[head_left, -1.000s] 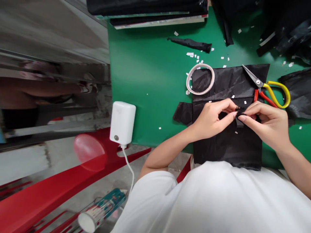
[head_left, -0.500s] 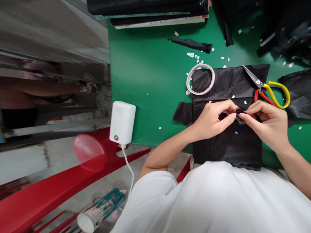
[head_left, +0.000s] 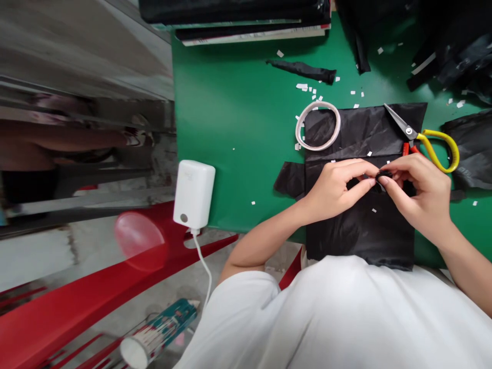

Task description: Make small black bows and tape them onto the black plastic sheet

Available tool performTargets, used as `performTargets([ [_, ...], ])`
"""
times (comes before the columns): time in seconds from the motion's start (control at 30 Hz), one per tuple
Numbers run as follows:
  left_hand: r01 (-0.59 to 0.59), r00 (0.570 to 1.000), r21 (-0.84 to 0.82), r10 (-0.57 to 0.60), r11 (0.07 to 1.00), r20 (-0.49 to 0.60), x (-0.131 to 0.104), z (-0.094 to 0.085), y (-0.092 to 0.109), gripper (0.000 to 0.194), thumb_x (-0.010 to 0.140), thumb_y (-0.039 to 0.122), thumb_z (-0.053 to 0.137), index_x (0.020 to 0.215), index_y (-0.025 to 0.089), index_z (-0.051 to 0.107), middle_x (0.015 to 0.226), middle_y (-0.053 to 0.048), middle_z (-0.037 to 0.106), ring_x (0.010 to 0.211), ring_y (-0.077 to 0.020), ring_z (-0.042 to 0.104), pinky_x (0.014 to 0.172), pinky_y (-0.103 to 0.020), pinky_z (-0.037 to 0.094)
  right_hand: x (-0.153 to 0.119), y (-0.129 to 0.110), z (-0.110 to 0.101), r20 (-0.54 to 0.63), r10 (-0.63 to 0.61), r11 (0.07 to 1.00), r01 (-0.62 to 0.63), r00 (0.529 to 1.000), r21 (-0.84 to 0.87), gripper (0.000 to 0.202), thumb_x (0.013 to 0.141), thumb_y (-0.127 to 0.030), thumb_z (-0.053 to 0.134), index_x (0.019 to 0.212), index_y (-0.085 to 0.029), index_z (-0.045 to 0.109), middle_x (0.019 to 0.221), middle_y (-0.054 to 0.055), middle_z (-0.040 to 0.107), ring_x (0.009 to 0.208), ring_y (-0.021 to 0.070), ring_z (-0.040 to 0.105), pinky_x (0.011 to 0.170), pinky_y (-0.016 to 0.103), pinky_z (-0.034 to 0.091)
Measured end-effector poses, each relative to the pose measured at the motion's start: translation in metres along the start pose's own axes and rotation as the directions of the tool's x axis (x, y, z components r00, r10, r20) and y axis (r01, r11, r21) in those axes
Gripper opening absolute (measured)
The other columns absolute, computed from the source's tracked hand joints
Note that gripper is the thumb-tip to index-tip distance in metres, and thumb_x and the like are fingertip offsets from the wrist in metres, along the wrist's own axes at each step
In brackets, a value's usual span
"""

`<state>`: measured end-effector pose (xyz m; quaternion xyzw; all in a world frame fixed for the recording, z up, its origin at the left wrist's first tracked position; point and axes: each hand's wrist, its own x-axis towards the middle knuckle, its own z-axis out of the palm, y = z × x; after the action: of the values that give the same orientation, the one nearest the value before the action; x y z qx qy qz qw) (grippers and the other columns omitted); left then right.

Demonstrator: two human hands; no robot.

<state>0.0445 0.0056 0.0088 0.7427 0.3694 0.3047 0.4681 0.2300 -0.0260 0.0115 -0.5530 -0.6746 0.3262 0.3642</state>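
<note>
Between the fingertips of both hands is a small dark piece of black fabric (head_left: 383, 176), bunched up and partly hidden. My left hand (head_left: 344, 187) pinches its left side with thumb and forefinger. From the other side, my right hand (head_left: 421, 187) grips it the same way. Beneath them a larger sheet of black fabric (head_left: 346, 233) lies on the green table (head_left: 230, 113) and hangs toward my lap. Scissors (head_left: 410, 132) with yellow and red handles rest just beyond my right hand. A roll of white tape (head_left: 298, 128) lies partly on the fabric.
Small white paper scraps (head_left: 302, 86) and a narrow black strip (head_left: 303, 68) lie farther back. Black-covered books (head_left: 249, 36) stand at the far edge; black material (head_left: 461, 61) is heaped far right. A white power bank (head_left: 194, 195) with a cable sits at the left edge, by a red chair (head_left: 96, 277).
My right hand has shifted slightly left and its fingers have curled over the small black piece, which now looks more bunched. My left hand is almost unmoved.
</note>
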Motion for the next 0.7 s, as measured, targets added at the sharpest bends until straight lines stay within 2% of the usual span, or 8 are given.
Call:
performTargets([
  [0.07, 0.012, 1.0, 0.007, -0.012, 1.0, 0.001, -0.001, 0.001, 0.0, 0.013, 0.09, 0.016, 0.056, 0.091, 0.012, 0.068, 0.091, -0.006, 0.073, 0.08, -0.011, 0.065, 0.077, -0.022, 0.052, 0.0, 0.0, 0.0, -0.05, -0.098, 0.991, 0.093, 0.994, -0.094, 0.004, 0.084, -0.019, 0.066, 0.084, -0.02, 0.063, 0.079, 0.002, 0.06, 0.061, 0.0107, 0.052, 0.055, 0.028, 0.044],
  [0.13, 0.031, 0.999, -0.001, -0.031, 1.0, 0.012, -0.001, 0.002, 0.0, 0.013, 0.09, 0.016, 0.055, 0.093, 0.013, 0.067, 0.094, -0.006, 0.073, 0.083, -0.0117, 0.065, 0.078, -0.023, 0.053, 0.0, -0.001, 0.001, -0.091, -0.143, 0.983, 0.131, 0.986, -0.13, 0.007, 0.083, -0.017, 0.065, 0.079, -0.021, 0.06, 0.074, 0.002, 0.058, 0.059, 0.011, 0.049, 0.053, 0.028, 0.041],
  [0.33, 0.031, 0.999, -0.063, -0.03, 0.998, 0.026, -0.004, 0.01, 0.001, 0.014, 0.085, 0.011, 0.053, 0.096, 0.014, 0.06, 0.102, -0.008, 0.069, 0.092, -0.0133, 0.064, 0.076, -0.023, 0.054, -0.003, -0.003, 0.003, -0.111, -0.103, 0.988, 0.089, 0.989, -0.126, 0.018, 0.084, -0.019, 0.064, 0.071, -0.023, 0.051, 0.06, -0.001, 0.045, 0.053, 0.0117, 0.039, 0.047, 0.031, 0.031],
  [0.47, 0.045, 0.999, -0.141, -0.044, 0.989, 0.006, -0.006, 0.014, 0.003, 0.013, 0.083, 0.009, 0.051, 0.093, 0.014, 0.057, 0.1, -0.008, 0.067, 0.091, -0.0127, 0.062, 0.076, -0.023, 0.054, -0.003, -0.001, 0.004, -0.098, -0.155, 0.986, 0.148, 0.983, -0.082, 0.019, 0.083, -0.016, 0.063, 0.072, -0.024, 0.049, 0.061, -0.001, 0.046, 0.053, 0.0126, 0.04, 0.048, 0.031, 0.031],
  [0.6, 0.094, 0.995, -0.308, -0.099, 0.947, -0.003, -0.008, 0.013, 0.008, 0.028, 0.08, 0.009, 0.054, 0.107, 0.015, 0.053, 0.114, -0.01, 0.063, 0.096, -0.014, 0.063, 0.081, -0.025, 0.055, -0.003, 0.003, 0.003, -0.153, -0.251, 0.968, 0.25, 0.956, -0.027, 0.018, 0.081, -0.013, 0.064, 0.076, -0.024, 0.05, 0.062, -0.001, 0.046, 0.056, 0.0138, 0.044, 0.051, 0.032, 0.034],
  [0.7, 0.08, 0.996, -0.398, -0.059, 0.914, 0.065, -0.01, 0.011, 0.011, 0.041, 0.079, 0.017, 0.063, 0.119, 0.017, 0.052, 0.126, -0.012, 0.058, 0.106, -0.0176, 0.063, 0.089, -0.028, 0.056, -0.004, 0.004, 0.001, -0.186, -0.341, 0.939, 0.345, 0.921, -0.014, 0.018, 0.081, -0.012, 0.064, 0.078, -0.025, 0.051, 0.063, -0.001, 0.047, 0.058, 0.0144, 0.047, 0.053, 0.032, 0.039],
])
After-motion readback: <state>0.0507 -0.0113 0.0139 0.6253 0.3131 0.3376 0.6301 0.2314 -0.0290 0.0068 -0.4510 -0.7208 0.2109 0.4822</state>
